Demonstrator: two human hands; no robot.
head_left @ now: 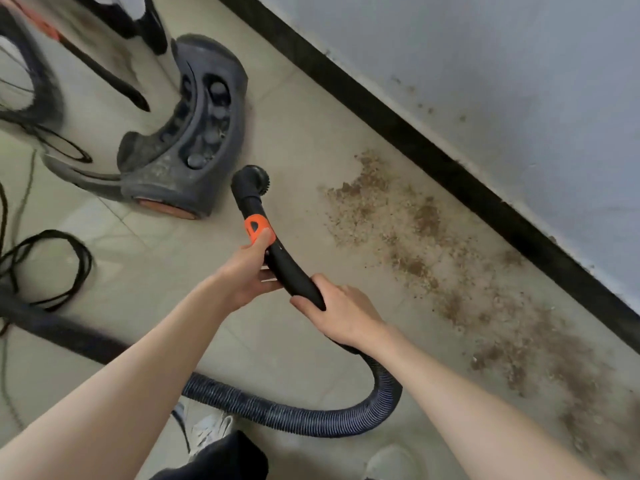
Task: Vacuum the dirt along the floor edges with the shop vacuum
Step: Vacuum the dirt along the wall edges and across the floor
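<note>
I hold the black curved vacuum wand [287,268] with both hands above the tiled floor. My left hand [247,271] grips it just below the orange collar [258,228], thumb on the collar. Lower on the handle, my right hand [341,311] wraps around it where the ribbed hose [311,419] begins. The round brush nozzle [251,180] at the tip hovers left of the brown dirt [433,254], which lies in a band along the black baseboard [450,164]. The shop vacuum's steel drum and grey wheeled base [194,140] stand at the upper left.
A black power cord [52,265] lies coiled on the floor at the left. The grey wall [502,64] rises behind the baseboard, with specks on it. My shoes [391,460] show at the bottom edge, beside the hose loop.
</note>
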